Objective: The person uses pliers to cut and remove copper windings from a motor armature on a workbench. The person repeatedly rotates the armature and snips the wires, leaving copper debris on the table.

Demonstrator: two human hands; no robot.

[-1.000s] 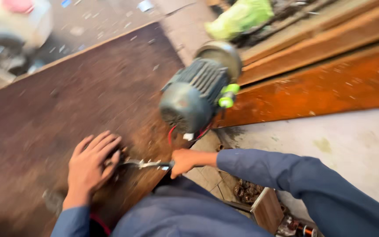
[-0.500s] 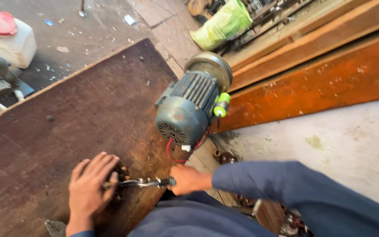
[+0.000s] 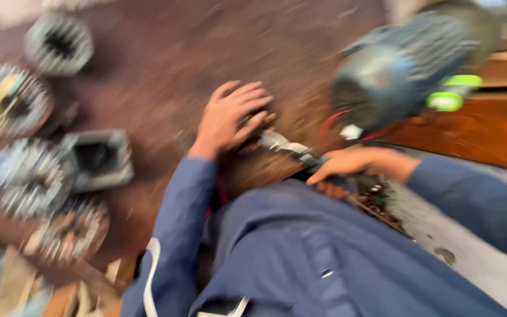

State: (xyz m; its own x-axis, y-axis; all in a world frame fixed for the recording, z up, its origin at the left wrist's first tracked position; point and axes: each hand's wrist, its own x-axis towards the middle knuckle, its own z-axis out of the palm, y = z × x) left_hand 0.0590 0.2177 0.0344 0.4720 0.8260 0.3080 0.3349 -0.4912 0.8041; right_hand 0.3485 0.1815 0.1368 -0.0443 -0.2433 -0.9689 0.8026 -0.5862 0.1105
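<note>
1. Head view, heavily blurred: the left hand [image 3: 233, 117] lies palm down on the dark brown board [image 3: 148, 70], fingers spread and curled over a small part hidden beneath them; what that part is cannot be told.
2. The right hand [image 3: 356, 167] is clenched around the handle of a metal hand tool [image 3: 289, 147], which is silvery at the working end and dark at the grip.
3. The tool's long axis runs from lower right to upper left, its silvery tip pointing at and meeting the left hand's fingers.
4. The tool lies low over the board's near edge, just in front of the person's blue-clad lap.
5. Behind it stands a grey-blue ribbed electric motor [image 3: 406, 64], with a small white tag [image 3: 351, 132] and red wires at its near end and a bright green piece [image 3: 453, 97] on its right side.
6. Finned grey motor housings [image 3: 60, 44] lie on the board to the left, well apart from both hands.
</note>
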